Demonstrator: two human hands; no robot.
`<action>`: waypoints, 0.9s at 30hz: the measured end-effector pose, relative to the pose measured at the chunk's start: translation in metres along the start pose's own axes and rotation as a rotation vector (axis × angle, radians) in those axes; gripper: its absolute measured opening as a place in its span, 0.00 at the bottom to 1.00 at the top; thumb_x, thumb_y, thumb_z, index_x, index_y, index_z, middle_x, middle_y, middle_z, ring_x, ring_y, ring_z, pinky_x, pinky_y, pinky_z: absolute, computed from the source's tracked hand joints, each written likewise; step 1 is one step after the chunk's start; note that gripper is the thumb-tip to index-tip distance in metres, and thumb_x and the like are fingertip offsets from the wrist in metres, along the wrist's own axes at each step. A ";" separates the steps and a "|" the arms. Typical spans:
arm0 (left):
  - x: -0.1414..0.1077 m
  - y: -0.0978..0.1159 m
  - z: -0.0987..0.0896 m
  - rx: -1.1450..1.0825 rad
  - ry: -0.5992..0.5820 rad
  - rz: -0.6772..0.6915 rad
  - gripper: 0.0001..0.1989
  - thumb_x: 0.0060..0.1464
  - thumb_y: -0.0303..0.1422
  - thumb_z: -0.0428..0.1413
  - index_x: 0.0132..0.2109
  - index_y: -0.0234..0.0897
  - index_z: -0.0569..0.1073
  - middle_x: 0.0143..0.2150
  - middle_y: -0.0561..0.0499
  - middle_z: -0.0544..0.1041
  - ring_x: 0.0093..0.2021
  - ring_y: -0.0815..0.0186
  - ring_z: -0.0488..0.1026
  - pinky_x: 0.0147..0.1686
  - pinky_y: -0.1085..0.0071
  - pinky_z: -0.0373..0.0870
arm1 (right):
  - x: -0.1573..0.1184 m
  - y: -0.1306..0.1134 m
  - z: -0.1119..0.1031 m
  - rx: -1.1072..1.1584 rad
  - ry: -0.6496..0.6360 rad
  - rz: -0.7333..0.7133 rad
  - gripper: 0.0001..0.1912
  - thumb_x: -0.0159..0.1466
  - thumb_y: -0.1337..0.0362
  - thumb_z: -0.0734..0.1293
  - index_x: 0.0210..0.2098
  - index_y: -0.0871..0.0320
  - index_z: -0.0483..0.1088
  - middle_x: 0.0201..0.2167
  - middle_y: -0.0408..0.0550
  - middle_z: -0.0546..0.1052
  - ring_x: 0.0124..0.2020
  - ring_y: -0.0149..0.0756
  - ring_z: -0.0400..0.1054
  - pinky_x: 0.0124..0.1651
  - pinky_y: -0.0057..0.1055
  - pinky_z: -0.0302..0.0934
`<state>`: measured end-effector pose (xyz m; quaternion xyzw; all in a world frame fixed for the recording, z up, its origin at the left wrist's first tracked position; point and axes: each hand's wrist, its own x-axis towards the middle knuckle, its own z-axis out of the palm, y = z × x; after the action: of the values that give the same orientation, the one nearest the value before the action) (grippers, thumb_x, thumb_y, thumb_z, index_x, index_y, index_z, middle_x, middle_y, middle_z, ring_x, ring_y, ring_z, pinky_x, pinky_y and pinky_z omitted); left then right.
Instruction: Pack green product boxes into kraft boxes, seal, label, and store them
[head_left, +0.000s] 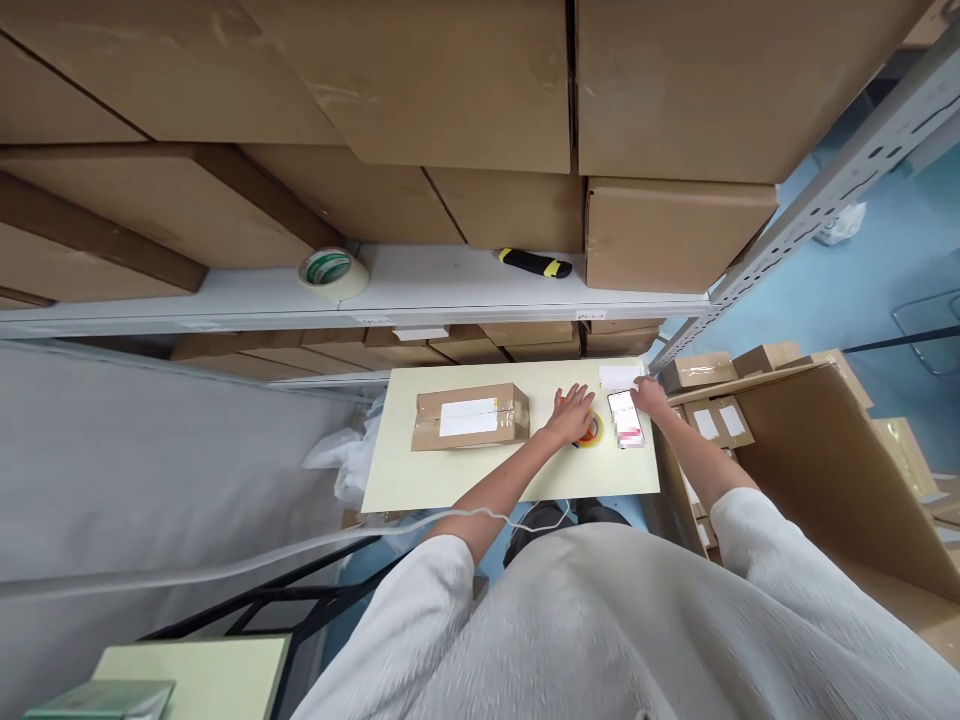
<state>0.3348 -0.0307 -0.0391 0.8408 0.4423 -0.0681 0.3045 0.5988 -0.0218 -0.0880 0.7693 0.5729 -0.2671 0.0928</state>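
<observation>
On the pale table (420, 490), my left hand (571, 415) rests over a roll of tape (592, 430), fingers stretched forward and apart. The hand hides part of the roll. To the right, my right hand (649, 395) has its fingers drawn together at the upper right corner of a phone (625, 418) with a lit screen. A white paper slip (616, 377) lies just behind the phone, close to those fingertips. Whether they pinch the slip or the phone's edge is too small to tell. A taped cardboard box (480, 420) with a white label sits left of my left hand.
Stacked cartons (465, 80) fill the shelf (450, 290) ahead, where a masking tape roll (334, 272) and a black-and-yellow box cutter (534, 263) lie. A large open carton (810, 460) stands at the right, with small labelled boxes (720, 422). A white cable (300, 550) crosses the lower left.
</observation>
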 end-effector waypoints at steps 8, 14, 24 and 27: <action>0.013 0.002 0.008 -0.018 -0.038 -0.038 0.27 0.74 0.38 0.46 0.75 0.42 0.64 0.83 0.41 0.54 0.83 0.48 0.46 0.80 0.38 0.40 | 0.023 -0.008 0.020 -0.039 0.006 -0.009 0.27 0.79 0.55 0.55 0.72 0.54 0.68 0.78 0.62 0.58 0.74 0.59 0.56 0.70 0.51 0.56; 0.013 0.000 0.010 -0.022 -0.044 -0.050 0.27 0.74 0.39 0.46 0.75 0.42 0.64 0.83 0.41 0.54 0.84 0.48 0.45 0.80 0.39 0.39 | 0.026 -0.009 0.027 -0.074 0.006 -0.014 0.29 0.76 0.59 0.58 0.74 0.61 0.64 0.78 0.64 0.56 0.73 0.57 0.55 0.71 0.48 0.53; 0.011 -0.005 0.005 -0.013 -0.029 -0.062 0.27 0.73 0.40 0.46 0.75 0.42 0.65 0.83 0.41 0.54 0.83 0.48 0.46 0.80 0.39 0.41 | 0.029 -0.014 0.022 0.025 0.103 -0.005 0.22 0.76 0.59 0.58 0.64 0.62 0.69 0.66 0.65 0.68 0.65 0.54 0.63 0.66 0.43 0.58; 0.011 -0.007 0.005 -0.031 -0.028 -0.068 0.27 0.73 0.40 0.47 0.75 0.43 0.65 0.83 0.42 0.55 0.83 0.48 0.46 0.80 0.39 0.41 | 0.037 -0.021 0.023 0.101 0.110 0.073 0.25 0.74 0.50 0.64 0.62 0.61 0.68 0.64 0.66 0.69 0.65 0.57 0.64 0.64 0.45 0.60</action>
<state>0.3363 -0.0231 -0.0502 0.8196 0.4672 -0.0831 0.3211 0.5795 0.0053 -0.1226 0.8070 0.5343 -0.2495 0.0318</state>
